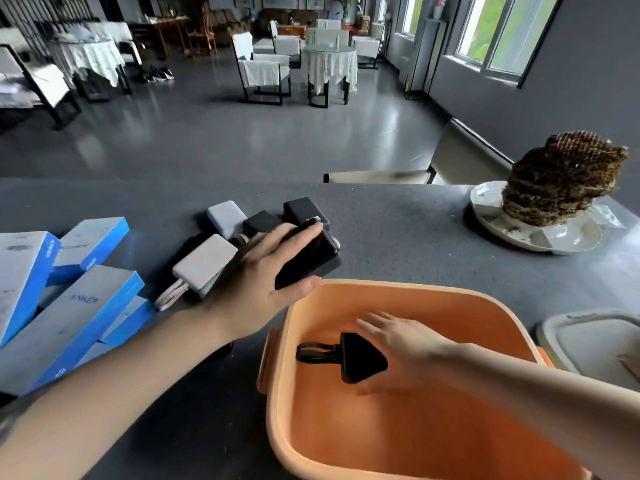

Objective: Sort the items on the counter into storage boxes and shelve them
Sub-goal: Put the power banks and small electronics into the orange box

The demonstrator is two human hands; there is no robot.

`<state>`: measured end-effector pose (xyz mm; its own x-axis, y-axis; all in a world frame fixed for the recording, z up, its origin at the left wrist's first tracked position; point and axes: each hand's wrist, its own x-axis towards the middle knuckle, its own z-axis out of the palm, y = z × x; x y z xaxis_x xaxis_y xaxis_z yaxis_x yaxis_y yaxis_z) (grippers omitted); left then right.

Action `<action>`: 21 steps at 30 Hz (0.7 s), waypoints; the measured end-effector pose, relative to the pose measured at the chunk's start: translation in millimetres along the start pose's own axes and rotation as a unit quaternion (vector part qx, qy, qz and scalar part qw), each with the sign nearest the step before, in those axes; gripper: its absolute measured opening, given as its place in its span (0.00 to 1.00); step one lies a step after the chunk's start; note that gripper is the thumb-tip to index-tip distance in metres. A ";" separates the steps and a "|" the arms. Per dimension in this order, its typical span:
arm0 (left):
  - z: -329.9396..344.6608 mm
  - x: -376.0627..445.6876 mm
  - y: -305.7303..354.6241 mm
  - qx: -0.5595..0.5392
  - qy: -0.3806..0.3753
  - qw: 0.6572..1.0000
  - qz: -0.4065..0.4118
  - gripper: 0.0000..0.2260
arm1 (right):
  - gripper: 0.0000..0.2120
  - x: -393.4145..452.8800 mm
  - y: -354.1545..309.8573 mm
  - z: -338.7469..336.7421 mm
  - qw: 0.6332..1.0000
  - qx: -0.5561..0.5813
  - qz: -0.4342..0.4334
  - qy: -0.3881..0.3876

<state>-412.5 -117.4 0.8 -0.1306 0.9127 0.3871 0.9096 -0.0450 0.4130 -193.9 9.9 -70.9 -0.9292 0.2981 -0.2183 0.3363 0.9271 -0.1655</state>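
"ANKER" reads along the side of one blue box (74, 315) and, smaller, on two others behind it.

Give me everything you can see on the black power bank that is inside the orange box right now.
The black power bank is a flat dark slab with rounded corners, plastic by its look, with a short black cable loop at its left end. It lies on the bare floor of the orange box, the only item in there. The right hand reaches into the box and covers its right part, fingers spread and fairly straight; whether they press it or hover just above cannot be told.
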 end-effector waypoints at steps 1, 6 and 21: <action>2.3 -0.5 3.2 0.004 -0.004 1.000 0.009 0.28 | 0.43 3.8 1.8 5.9 1.000 -0.014 0.004 -0.005; 13.0 -1.9 14.1 -0.008 -0.036 0.999 0.033 0.28 | 0.43 11.5 6.5 29.6 0.999 -0.032 0.015 0.023; 69.9 21.1 62.5 0.018 -0.236 0.958 0.165 0.28 | 0.17 -98.9 73.3 -37.9 0.924 0.036 0.150 0.350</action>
<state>-330.9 -72.6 -22.8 0.3507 0.9337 0.0723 0.8847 -0.3556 0.3014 -83.2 57.0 -25.0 -0.6544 0.6372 0.4071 0.5810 0.7683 -0.2686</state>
